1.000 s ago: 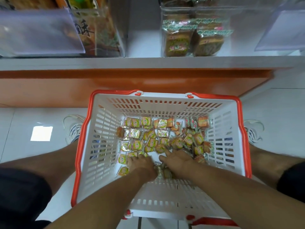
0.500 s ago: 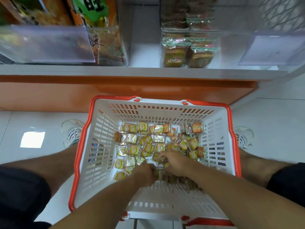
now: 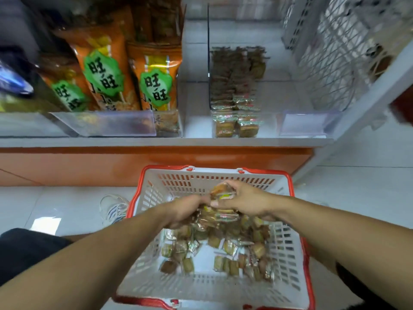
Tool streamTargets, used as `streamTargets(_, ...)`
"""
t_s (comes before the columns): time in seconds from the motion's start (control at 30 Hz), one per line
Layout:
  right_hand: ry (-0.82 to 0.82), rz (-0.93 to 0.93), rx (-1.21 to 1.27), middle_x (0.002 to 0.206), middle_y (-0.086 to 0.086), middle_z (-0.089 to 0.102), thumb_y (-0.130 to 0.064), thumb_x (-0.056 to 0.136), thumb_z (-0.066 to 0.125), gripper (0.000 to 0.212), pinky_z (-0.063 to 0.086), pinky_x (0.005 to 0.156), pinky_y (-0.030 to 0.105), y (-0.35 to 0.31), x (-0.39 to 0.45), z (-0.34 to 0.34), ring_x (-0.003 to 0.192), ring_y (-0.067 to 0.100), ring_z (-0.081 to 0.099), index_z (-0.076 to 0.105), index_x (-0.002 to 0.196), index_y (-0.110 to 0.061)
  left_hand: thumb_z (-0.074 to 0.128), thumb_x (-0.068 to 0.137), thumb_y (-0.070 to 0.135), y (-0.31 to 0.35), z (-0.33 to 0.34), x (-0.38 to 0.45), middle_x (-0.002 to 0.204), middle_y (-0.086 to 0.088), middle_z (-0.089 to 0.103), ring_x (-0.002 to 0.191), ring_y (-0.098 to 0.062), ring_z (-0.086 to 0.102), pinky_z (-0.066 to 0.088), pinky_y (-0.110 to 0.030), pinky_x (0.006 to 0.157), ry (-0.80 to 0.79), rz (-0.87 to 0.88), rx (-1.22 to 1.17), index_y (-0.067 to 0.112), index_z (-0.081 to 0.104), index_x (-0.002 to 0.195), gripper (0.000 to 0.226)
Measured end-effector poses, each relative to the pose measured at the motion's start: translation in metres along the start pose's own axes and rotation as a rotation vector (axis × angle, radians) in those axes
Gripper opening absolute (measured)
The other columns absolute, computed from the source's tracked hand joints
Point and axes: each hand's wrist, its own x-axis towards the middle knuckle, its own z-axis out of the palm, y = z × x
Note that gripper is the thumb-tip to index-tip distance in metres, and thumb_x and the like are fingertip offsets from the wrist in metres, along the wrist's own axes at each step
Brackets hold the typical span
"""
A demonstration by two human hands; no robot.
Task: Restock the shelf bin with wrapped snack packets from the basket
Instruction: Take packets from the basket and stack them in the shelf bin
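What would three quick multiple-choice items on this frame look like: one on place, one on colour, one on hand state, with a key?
1. Where is the clear plastic shelf bin holding matching wrapped packets?
A. Left of the orange snack bags
B. Right of them
C. Inside the basket

2. What colour is the rim of the white slotted plastic basket?
A. Red
B. Blue
C. Green

3. What are the left hand and right hand doing?
A. Resting open
B. Gripping the rim
C. Holding a bunch of small wrapped snack packets together

Key: B, bin stands right of bags; A, red edge; C, packets bunched between both hands.

Both hands [image 3: 220,205] clutch blurred, seemingly stacked packets [image 3: 220,217] above basket [image 3: 290,260].
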Motion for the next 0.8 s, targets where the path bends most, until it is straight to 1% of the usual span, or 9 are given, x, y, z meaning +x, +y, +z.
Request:
streamTargets(0.07, 0.099, -0.081, 0.143, 0.116, -0.013, 0.07, -0.035, 0.086, 0.078, 0.033, 0.05, 0.092, 0.017, -0.032, -0.022, -0.01, 0.109, 0.002, 0.064, 0.065, 0.115, -0.027, 0.062, 0.087, 0.028, 0.034, 0.006, -0.029, 0.08, -0.005, 0.074, 0.063, -0.017, 0.069, 0.054, -0.026, 0.058, -0.009, 0.094, -0.096, 0.015, 0.074, 0.105, 0.025)
streamTargets(0.17, 0.11, -0.17, 0.429, 0.111, -0.001, 0.075, -0.029, 0.086, 0.077, 0.035, 0.059, 0.077, 0.026, -0.075, -0.055, -0.023, 0.1, 0.012, 0.071, 0.065, 0.117, -0.02, 0.056, 0.081, 0.029, 0.074, 0.019, -0.071, 0.06, 0.003, 0.067, 0.049, -0.011, 0.062, 0.051, -0.024, 0.052, -0.044, 0.262, -0.138, 0.019, 0.079, 0.083, 0.025)
streamTargets(0.27, 0.107, -0.278, 0.509, 0.109, 0.0, 0.075, -0.032, 0.082, 0.078, 0.041, 0.057, 0.067, 0.033, -0.112, -0.08, -0.033, 0.09, 0.014, 0.071, 0.065, 0.118, -0.02, 0.048, 0.088, 0.027, 0.105, 0.03, -0.104, 0.067, -0.005, 0.065, 0.046, -0.012, 0.054, 0.046, -0.023, 0.047, -0.06, 0.397, -0.163, 0.01, 0.073, 0.091, 0.03)
streamTargets(0.37, 0.181, -0.388, 0.569, 0.096, 0.001, 0.073, -0.034, 0.075, 0.081, 0.044, 0.05, 0.051, 0.026, -0.134, -0.09, -0.038, 0.069, 0.012, 0.066, 0.067, 0.114, -0.019, 0.054, 0.085, 0.037, 0.124, 0.037, -0.123, 0.092, -0.022, 0.065, 0.057, -0.019, 0.058, 0.052, -0.028, 0.052, 0.039, 0.454, -0.128, 0.001, 0.068, 0.115, 0.049)
streamTargets(0.43, 0.228, -0.441, 0.632, 0.09, 0.0, 0.073, -0.034, 0.075, 0.08, 0.043, 0.05, 0.05, 0.022, -0.142, -0.092, -0.042, 0.066, 0.009, 0.067, 0.068, 0.113, -0.019, 0.054, 0.093, 0.037, 0.129, 0.038, -0.129, 0.089, -0.017, 0.067, 0.062, -0.02, 0.06, 0.052, -0.03, 0.055, 0.11, 0.505, -0.069, 0.005, 0.07, 0.107, 0.038)
streamTargets(0.53, 0.288, -0.438, 0.731, 0.08, -0.001, 0.067, -0.031, 0.081, 0.074, 0.038, 0.05, 0.053, 0.022, -0.148, -0.084, -0.046, 0.061, 0.009, 0.062, 0.065, 0.114, -0.015, 0.056, 0.101, 0.031, 0.127, 0.037, -0.129, 0.072, -0.006, 0.066, 0.056, -0.02, 0.06, 0.051, -0.031, 0.052, 0.265, 0.603, -0.019, 0.014, 0.068, 0.088, 0.024)
streamTargets(0.6, 0.318, -0.375, 0.791, 0.079, 0.005, 0.062, -0.03, 0.084, 0.071, 0.034, 0.048, 0.05, 0.022, -0.148, -0.077, -0.048, 0.057, 0.01, 0.058, 0.064, 0.112, -0.013, 0.06, 0.1, 0.031, 0.124, 0.041, -0.125, 0.073, -0.004, 0.069, 0.058, -0.02, 0.064, 0.054, -0.034, 0.054, 0.327, 0.6, -0.082, 0.017, 0.067, 0.092, 0.018)
streamTargets(0.67, 0.357, -0.349, 0.81, 0.079, 0.01, 0.057, -0.029, 0.09, 0.068, 0.027, 0.047, 0.049, 0.021, -0.145, -0.072, -0.048, 0.057, 0.011, 0.054, 0.064, 0.111, -0.013, 0.061, 0.1, 0.032, 0.123, 0.046, -0.122, 0.079, -0.005, 0.073, 0.062, -0.021, 0.067, 0.054, -0.034, 0.053, 0.32, 0.595, -0.115, 0.028, 0.068, 0.102, 0.008)
streamTargets(0.8, 0.446, -0.336, 0.735, 0.066, -0.006, 0.063, -0.038, 0.09, 0.07, 0.022, 0.044, 0.046, 0.02, -0.142, -0.063, -0.047, 0.055, 0.009, 0.058, 0.068, 0.105, -0.022, 0.066, 0.096, 0.037, 0.127, 0.053, -0.125, 0.09, -0.008, 0.077, 0.069, -0.021, 0.071, 0.057, -0.033, 0.056, 0.222, 0.601, -0.105, 0.028, 0.073, 0.107, 0.016)
